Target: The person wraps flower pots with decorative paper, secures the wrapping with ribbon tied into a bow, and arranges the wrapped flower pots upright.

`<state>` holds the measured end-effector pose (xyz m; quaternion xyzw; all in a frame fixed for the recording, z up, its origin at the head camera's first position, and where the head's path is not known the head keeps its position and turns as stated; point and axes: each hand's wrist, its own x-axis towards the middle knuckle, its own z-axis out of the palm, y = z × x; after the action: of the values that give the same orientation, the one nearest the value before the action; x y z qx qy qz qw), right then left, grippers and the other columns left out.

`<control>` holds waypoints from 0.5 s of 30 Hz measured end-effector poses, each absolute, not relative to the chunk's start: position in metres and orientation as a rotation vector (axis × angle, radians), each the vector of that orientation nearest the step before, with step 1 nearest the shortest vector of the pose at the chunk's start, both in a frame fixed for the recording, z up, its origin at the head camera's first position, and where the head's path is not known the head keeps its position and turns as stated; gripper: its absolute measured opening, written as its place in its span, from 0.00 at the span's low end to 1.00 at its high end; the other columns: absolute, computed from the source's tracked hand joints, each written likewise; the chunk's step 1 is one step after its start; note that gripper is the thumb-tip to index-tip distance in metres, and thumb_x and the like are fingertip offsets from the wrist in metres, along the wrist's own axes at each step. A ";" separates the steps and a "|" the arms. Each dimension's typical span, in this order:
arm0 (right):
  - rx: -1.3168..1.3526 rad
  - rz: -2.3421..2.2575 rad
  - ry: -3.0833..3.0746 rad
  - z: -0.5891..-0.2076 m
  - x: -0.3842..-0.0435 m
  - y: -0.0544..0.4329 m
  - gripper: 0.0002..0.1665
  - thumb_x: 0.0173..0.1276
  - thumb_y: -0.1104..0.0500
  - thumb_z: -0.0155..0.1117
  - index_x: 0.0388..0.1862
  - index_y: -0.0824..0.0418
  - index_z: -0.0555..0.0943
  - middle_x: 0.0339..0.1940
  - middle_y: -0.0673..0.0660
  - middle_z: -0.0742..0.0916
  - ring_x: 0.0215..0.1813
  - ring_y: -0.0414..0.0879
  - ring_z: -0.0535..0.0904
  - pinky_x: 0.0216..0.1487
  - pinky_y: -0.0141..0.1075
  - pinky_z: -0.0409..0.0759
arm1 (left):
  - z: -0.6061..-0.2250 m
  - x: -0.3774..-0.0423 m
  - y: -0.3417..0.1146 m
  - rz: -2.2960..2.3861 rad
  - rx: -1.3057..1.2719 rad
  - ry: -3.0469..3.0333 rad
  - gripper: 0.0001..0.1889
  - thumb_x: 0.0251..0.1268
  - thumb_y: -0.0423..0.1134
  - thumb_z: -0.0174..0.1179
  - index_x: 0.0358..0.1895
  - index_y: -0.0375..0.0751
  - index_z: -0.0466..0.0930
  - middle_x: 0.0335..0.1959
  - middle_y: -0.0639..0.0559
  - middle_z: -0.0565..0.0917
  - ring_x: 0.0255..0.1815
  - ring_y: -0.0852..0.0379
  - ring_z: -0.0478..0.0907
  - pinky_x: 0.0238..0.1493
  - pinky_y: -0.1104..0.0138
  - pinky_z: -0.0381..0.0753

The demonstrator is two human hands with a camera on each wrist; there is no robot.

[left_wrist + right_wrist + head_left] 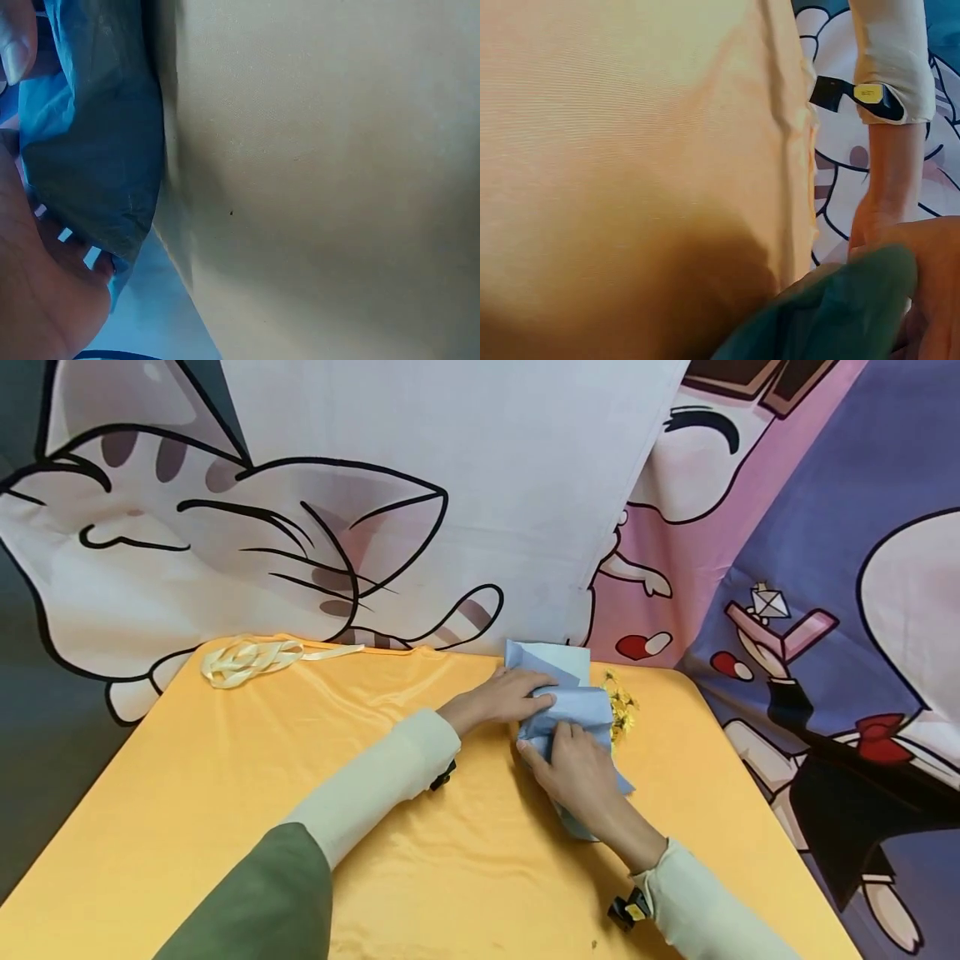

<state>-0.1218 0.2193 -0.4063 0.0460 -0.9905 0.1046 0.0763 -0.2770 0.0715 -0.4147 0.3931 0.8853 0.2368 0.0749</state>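
Blue wrapping paper (573, 703) is folded around a bunch of small yellow flowers (621, 706), whose heads show along its right side. My left hand (501, 697) grips the paper's left upper part, thumb lying over a fold. Lower down, my right hand (583, 775) pinches the near side of the paper with curled fingers. In the left wrist view, the paper (97, 142) hangs over the fingers of my left hand (45, 292). The right wrist view catches a paper edge (840, 300) beside my right hand (937, 259). The stems are hidden inside the wrap.
A loose heap of cream ribbon (251, 660) lies at the table's far left corner. Yellow cloth (420, 877) covers the table. Behind it hangs a printed cartoon backdrop (465, 435), close to the back edge. Each wrist wears a small black camera (628, 910).
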 end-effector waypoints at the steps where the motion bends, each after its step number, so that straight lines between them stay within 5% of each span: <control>1: 0.133 0.321 -2.978 -0.406 -0.123 0.219 0.41 0.84 0.31 0.65 0.48 0.72 0.81 0.41 0.66 0.87 0.42 0.65 0.88 0.43 0.60 0.88 | -0.415 -0.276 0.071 0.702 1.161 2.667 0.31 0.94 0.59 0.46 0.86 0.50 0.72 0.86 0.51 0.76 0.88 0.46 0.70 0.86 0.40 0.62; 8: 0.053 0.454 -3.102 -0.402 -0.130 0.228 0.36 0.83 0.33 0.68 0.36 0.67 0.81 0.33 0.63 0.85 0.32 0.55 0.83 0.32 0.48 0.79 | -0.412 -0.266 0.075 0.635 1.066 2.756 0.35 0.91 0.65 0.45 0.84 0.46 0.74 0.83 0.48 0.79 0.86 0.45 0.73 0.86 0.40 0.63; 11: 0.037 0.475 -3.125 -0.404 -0.134 0.234 0.39 0.81 0.33 0.70 0.45 0.72 0.81 0.38 0.66 0.87 0.37 0.57 0.84 0.38 0.51 0.83 | -0.411 -0.260 0.077 0.586 0.996 2.813 0.37 0.91 0.67 0.44 0.81 0.43 0.76 0.80 0.45 0.81 0.82 0.44 0.76 0.84 0.42 0.67; 15: 0.014 0.493 -3.141 -0.407 -0.141 0.243 0.49 0.78 0.32 0.74 0.61 0.79 0.75 0.49 0.72 0.87 0.48 0.63 0.87 0.51 0.59 0.86 | -0.412 -0.249 0.080 0.632 0.865 2.907 0.35 0.89 0.69 0.46 0.64 0.39 0.83 0.57 0.45 0.89 0.59 0.46 0.86 0.67 0.51 0.82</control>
<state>-0.1413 0.2429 -0.4068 0.0045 -0.9877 0.1551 -0.0189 -0.2493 0.0802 -0.4118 0.2793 0.9380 0.2039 0.0218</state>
